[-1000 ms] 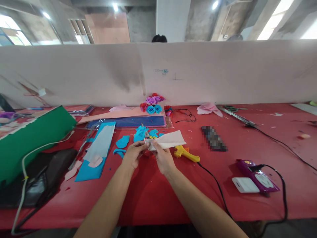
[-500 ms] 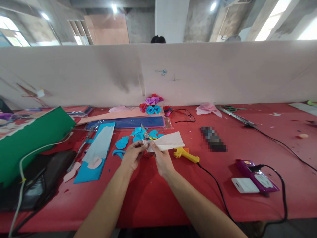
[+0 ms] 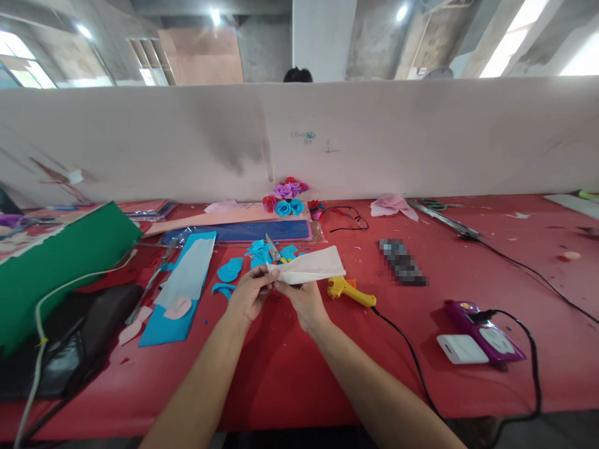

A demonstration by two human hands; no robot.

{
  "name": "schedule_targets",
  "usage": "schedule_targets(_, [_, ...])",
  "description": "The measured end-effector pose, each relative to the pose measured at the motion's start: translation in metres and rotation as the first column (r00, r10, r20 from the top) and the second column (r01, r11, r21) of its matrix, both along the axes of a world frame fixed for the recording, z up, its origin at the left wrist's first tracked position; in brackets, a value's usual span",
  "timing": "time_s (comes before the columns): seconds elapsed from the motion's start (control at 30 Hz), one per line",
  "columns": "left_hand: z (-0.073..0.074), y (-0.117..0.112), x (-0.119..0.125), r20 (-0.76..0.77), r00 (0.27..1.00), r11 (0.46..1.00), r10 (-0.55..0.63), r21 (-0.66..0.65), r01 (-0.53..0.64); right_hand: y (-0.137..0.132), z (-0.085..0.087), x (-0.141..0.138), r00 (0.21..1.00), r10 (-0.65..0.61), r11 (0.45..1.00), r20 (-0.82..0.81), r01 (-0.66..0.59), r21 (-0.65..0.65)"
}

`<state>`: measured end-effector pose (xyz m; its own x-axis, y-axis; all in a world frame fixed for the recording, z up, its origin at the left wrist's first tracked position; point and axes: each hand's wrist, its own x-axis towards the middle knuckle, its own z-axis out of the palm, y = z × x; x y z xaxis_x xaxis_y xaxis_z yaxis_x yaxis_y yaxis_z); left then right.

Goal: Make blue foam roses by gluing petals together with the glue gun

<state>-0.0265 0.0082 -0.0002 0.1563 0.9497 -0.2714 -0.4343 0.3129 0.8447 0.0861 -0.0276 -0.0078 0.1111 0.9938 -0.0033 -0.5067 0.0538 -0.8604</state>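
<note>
Between my two hands is a pale, whitish-pink folded strip of paper [image 3: 313, 264], its free end pointing right. My left hand [image 3: 251, 293] pinches its left end between thumb and fingers. My right hand [image 3: 303, 300] grips the strip from below, close to the left fingertips, thumb against the paper. Just behind the hands lie scissors [image 3: 272, 248], blades up and handles partly covered by the paper. Blue paper petals [image 3: 230, 269] are scattered around them. A yellow glue gun [image 3: 352, 292] rests right of my right hand.
Blue and white paper sheets [image 3: 180, 293] lie at left, beside a green paper roll [image 3: 70, 268] and black bag [image 3: 93, 330]. Paper roses [image 3: 290, 198] stand by the partition [image 3: 187, 143]. Eyeglasses [image 3: 349, 218], a blurred dark object [image 3: 402, 262] and a purple power strip [image 3: 486, 333] lie rightward.
My right hand's thumb and fingers have slid left along the paper towards my left fingertips. The strip has shifted slightly left. The things on the table lie as before.
</note>
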Motion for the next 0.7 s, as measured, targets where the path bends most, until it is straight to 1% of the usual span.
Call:
schedule_targets(0.13, [0.005,-0.001,0.001,-0.021,1.000,1.000,0.012,-0.017,-0.013,-0.001,0.004,0.000,1.000,-0.002,1.000,-0.012,0.002,0.002])
schedule_targets(0.2, [0.008,-0.002,-0.001,-0.020,1.000,0.999,-0.002,-0.032,0.001,-0.001,0.008,0.002,0.998,0.026,0.999,-0.058,-0.027,-0.017])
schedule_targets(0.3, [0.012,-0.002,-0.003,-0.003,0.999,0.999,-0.036,-0.018,0.036,-0.002,0.011,0.004,0.987,0.077,0.993,-0.144,-0.089,-0.079])
schedule_targets(0.4, [0.012,-0.001,-0.005,-0.005,0.999,0.999,-0.046,-0.006,0.046,-0.002,0.012,0.004,0.980,0.097,0.987,-0.173,-0.117,-0.108])
schedule_targets(0.47, [0.010,-0.001,-0.005,-0.003,0.999,0.999,-0.032,-0.011,0.032,-0.003,0.010,0.003,0.985,0.097,0.991,-0.141,-0.108,-0.076])
schedule_targets(0.6, [0.006,-0.001,-0.003,0.020,1.000,1.000,-0.020,-0.007,0.020,-0.003,0.008,0.001,0.995,0.097,0.994,-0.031,-0.096,0.058])
schedule_targets(0.7, [0.005,-0.001,-0.002,0.020,0.999,1.000,-0.025,-0.009,0.025,-0.003,0.007,0.001,0.996,0.087,0.995,0.009,-0.087,0.052])
